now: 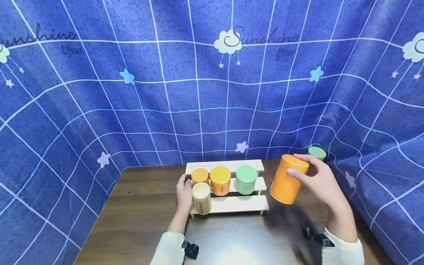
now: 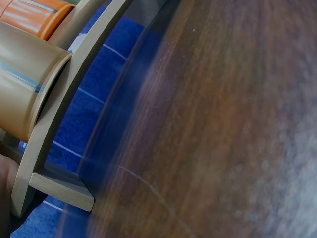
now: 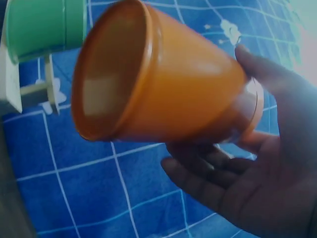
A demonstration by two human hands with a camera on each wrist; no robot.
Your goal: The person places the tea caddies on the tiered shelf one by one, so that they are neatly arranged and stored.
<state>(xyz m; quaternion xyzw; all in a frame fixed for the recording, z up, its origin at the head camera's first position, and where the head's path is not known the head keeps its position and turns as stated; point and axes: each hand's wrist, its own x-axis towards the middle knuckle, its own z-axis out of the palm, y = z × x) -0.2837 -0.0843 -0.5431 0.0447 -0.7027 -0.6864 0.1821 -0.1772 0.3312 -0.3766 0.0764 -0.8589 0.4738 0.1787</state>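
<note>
My right hand (image 1: 318, 180) grips an orange tin (image 1: 288, 184) near its lid, holding it tilted above the table right of a white tiered rack (image 1: 232, 208). Its thumb and fingers wrap the tin's lidded end in the right wrist view, and the recessed base (image 3: 111, 74) faces the camera. At the rack's left side my left hand (image 1: 184, 195) holds the frame; only a sliver of it shows in the left wrist view. On the middle shelf stand a smaller orange tin (image 1: 200, 176), a yellow-orange tin (image 1: 220, 181) and a green tin (image 1: 246, 180). A beige tin (image 1: 202, 198) occupies the lowest shelf's left end.
Another green-lidded tin (image 1: 316, 152) stands at the back right, partly behind my right hand. A blue patterned curtain (image 1: 212, 92) encloses the back and sides of the brown wooden table (image 1: 139, 206).
</note>
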